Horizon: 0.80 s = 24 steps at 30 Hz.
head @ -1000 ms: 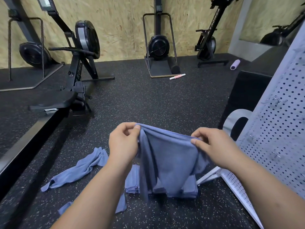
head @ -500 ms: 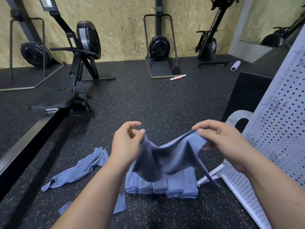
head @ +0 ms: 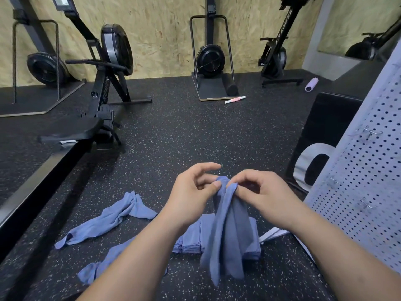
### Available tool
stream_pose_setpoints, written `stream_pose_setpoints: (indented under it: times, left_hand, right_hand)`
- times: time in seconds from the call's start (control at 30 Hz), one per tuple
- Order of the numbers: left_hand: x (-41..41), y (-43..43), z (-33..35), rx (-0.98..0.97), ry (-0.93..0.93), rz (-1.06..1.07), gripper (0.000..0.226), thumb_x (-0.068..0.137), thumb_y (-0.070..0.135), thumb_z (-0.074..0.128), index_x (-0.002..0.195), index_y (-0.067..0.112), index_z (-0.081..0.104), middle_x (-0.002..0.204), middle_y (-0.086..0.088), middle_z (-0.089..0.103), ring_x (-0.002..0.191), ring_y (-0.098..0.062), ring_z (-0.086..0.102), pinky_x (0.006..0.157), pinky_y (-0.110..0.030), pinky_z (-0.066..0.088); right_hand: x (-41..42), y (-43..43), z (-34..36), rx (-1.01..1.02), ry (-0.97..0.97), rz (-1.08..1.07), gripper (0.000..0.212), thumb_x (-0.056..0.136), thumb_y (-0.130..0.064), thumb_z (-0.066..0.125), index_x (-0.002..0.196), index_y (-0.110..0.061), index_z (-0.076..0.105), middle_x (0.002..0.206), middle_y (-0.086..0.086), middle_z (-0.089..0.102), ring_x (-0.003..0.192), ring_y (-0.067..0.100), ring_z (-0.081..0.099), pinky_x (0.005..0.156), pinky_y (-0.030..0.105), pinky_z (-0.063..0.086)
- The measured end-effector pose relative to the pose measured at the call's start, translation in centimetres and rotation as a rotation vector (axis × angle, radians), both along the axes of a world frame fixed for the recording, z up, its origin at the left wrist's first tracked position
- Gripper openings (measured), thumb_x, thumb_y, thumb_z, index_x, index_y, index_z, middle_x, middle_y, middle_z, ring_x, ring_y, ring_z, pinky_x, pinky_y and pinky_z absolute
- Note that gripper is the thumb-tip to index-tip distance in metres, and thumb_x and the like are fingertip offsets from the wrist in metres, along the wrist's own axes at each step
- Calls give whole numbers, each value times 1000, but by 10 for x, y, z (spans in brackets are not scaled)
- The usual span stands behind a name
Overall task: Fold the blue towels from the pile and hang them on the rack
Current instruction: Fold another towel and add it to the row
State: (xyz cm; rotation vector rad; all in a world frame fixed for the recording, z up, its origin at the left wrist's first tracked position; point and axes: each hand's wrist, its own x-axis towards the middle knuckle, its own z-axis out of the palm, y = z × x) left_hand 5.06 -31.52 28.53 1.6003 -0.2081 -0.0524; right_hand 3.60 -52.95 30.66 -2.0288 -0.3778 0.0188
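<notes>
Both hands, left hand (head: 193, 190) and right hand (head: 262, 196), pinched blue towel (head: 225, 235) at centre frame; speckled black rubber floor (head: 178, 135), chipboard wall (head: 156, 29) across top.

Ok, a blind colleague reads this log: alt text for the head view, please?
The left hand and right hand pinch the top of a blue cloth towel hanging doubled above a row of folded blue towels on the black speckled floor; a white perforated metal rack stands at right.
</notes>
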Motion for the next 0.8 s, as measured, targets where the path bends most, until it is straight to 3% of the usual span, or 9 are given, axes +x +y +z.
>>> stream_pose_setpoints:
  times: [0.1, 0.23, 0.37, 0.5, 0.67, 0.8]
  left_hand:
    - [-3, -4, -1, -14, -5, -49, 34, 101, 2, 69, 128, 23, 69, 102, -9, 81, 95, -23, 70, 91, -42, 56]
    - [-6, -7, 1, -40, -2, -52, 29, 99, 5, 71, 125, 17, 70, 100, -13, 80, 91, -19, 68, 88, -36, 53]
    - [-6, -7, 1, -22, -44, -112, 37, 90, 8, 83, 124, 15, 70, 103, -15, 79, 90, -19, 69, 92, -39, 57]
    - [-2, -4, -4, 101, -95, -73, 22, 98, 9, 75, 117, 19, 73, 100, -3, 81, 96, -29, 75, 94, -45, 58]
    - [-3, -4, -10, 325, -153, 0, 15, 99, 16, 72, 108, 28, 76, 91, 11, 79, 87, -12, 73, 82, -29, 58]
    - [-3, -3, -9, 311, -125, -57, 16, 93, 19, 81, 108, 25, 78, 91, 11, 79, 81, -6, 71, 79, -23, 57]
  right_hand:
    - [2, 4, -6, 22, -2, -19, 18, 96, -11, 76, 95, -28, 76, 84, 4, 75, 70, 17, 60, 68, 50, 59]
    - [3, 4, -11, -13, -45, -111, 21, 89, -12, 80, 95, -25, 65, 73, -1, 72, 60, 11, 55, 58, 32, 52]
    - [5, 3, -13, -39, -46, -119, 23, 90, -17, 79, 104, -30, 66, 73, -5, 73, 60, 8, 54, 61, 27, 48]
    - [9, -3, -13, -65, 32, -29, 6, 97, -26, 76, 102, -28, 73, 67, -7, 67, 61, 11, 52, 63, 34, 44]
    - [10, -8, -15, -153, 36, -53, 11, 99, -30, 72, 89, -25, 72, 61, -12, 59, 56, 6, 50, 63, 32, 44]
    - [9, -3, -20, -201, -8, -69, 12, 98, -31, 71, 87, -27, 69, 62, -14, 60, 56, 5, 49, 59, 29, 42]
